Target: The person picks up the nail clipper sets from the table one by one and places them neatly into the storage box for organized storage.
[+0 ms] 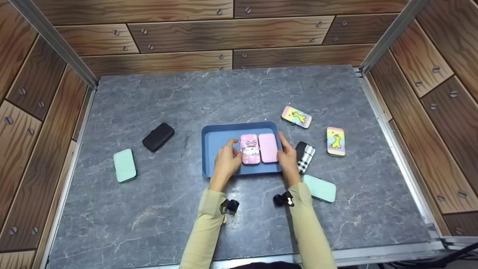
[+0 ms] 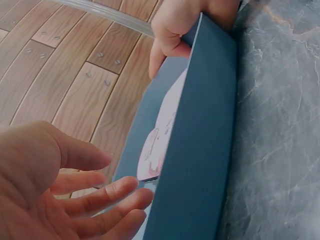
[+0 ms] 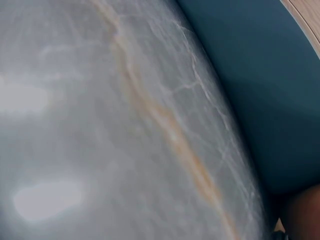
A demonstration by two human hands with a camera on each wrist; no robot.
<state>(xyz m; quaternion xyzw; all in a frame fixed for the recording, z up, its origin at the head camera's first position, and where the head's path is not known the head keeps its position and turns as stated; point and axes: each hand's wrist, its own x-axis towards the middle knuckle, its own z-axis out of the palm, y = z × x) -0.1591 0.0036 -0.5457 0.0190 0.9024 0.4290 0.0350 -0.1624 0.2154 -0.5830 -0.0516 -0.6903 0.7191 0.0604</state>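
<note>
A blue tray (image 1: pixel 207 149) sits at the middle of the table with two small pink cases in its right half. One is a patterned pink case (image 1: pixel 250 158); beside it, on the right, lies a plain pink case (image 1: pixel 268 147). My left hand (image 1: pixel 227 160) is over the tray, fingertips right by the patterned case's left edge. In the left wrist view the left hand (image 2: pixel 75 185) has loosely bent, spread fingers with nothing between them. My right hand (image 1: pixel 287 158) grips the tray's right wall, thumb on the inner side. The right wrist view shows mostly table and the tray's outer wall (image 3: pixel 265 100).
To the left lie a mint case (image 1: pixel 125 165) and a black case (image 1: pixel 158 137). Right of the tray are two giraffe-print cases (image 1: pixel 297 117), a black-and-white checked case (image 1: pixel 307 157) and another mint case (image 1: pixel 319 188) near my right wrist. Wood-patterned walls (image 1: pixel 231 33) bound the table.
</note>
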